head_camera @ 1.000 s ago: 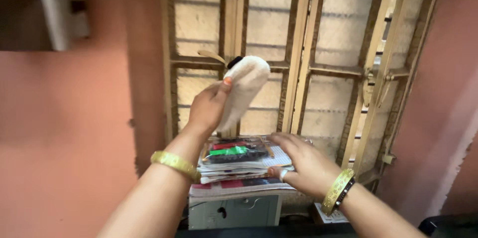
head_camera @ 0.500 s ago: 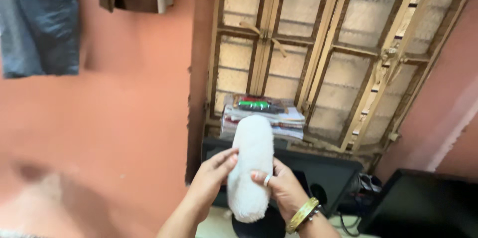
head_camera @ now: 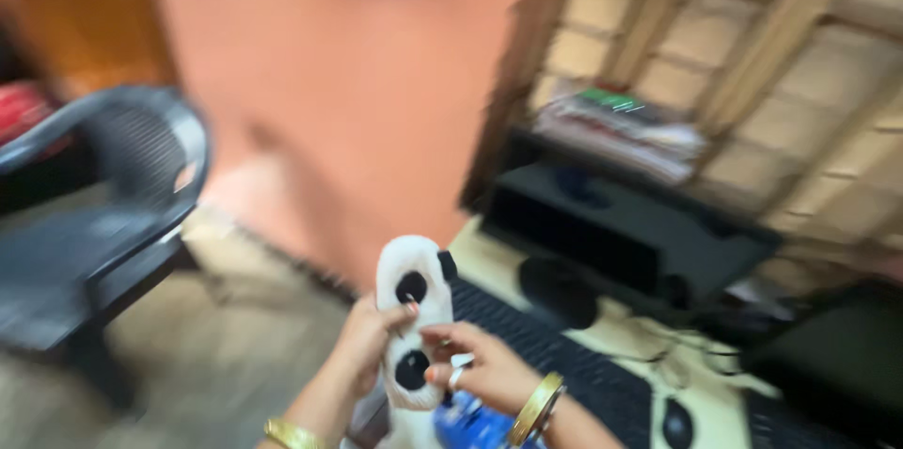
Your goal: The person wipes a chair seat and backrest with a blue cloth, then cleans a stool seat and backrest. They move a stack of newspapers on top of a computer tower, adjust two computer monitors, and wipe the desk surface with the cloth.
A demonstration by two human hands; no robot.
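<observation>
Both hands, left point(head_camera: 369, 341) and right point(head_camera: 480, 376), have fingers gripping the white fuzzy panda-face eye mask point(head_camera: 411, 331) at six o'clock above the tabletop point(head_camera: 602, 355), already lifted, not yet put down.

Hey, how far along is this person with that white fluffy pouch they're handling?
Done: the white fluffy pouch with black panda patches is off the stack of books by the window and down in front of the person. In hand: the left hand and right hand both grip it, upright, patches facing the camera. Left: it is not set down anywhere yet; the blurred picture does not show whether it is open.
</observation>
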